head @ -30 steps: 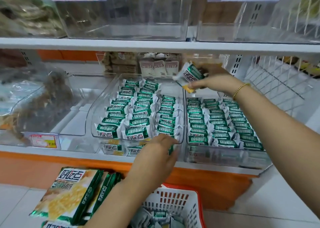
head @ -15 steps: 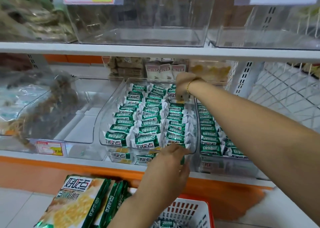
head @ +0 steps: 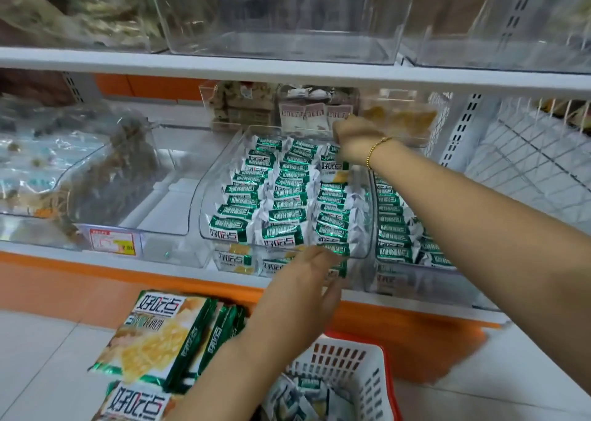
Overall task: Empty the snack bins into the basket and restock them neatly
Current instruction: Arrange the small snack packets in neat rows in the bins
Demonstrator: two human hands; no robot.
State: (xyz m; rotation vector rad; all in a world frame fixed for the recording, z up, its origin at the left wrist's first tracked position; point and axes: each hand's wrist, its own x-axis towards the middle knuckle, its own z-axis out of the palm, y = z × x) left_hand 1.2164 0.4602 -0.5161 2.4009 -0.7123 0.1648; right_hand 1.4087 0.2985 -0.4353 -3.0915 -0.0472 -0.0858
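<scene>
A clear middle bin [head: 220, 177] on the lower shelf holds three rows of green-and-white snack packets [head: 281, 203]. My right hand [head: 355, 142] reaches to the back of the right-hand row. Its fingers curl down onto a snack packet [head: 332, 165] that stands there. My left hand [head: 303, 283] lies with fairly straight fingers against the bin's front wall, by the front packets. To the right, another clear bin [head: 412, 280] also holds rows of the same packets; my right forearm hides part of it. Below, a red-and-white basket [head: 351, 363] holds a few loose packets.
Large green-and-yellow biscuit bags [head: 153, 334] lie on the floor left of the basket. An empty-looking clear bin [head: 160, 196] and a bin of dark snacks [head: 64, 171] stand to the left. Small boxes [head: 303, 113] sit behind the middle bin, clear bins [head: 287, 21] on the shelf above, and wire racks [head: 527, 164] to the right.
My right hand carried a packet from above the right bin down to the back of the middle bin's right-hand row. My left hand stayed at the bin's front.
</scene>
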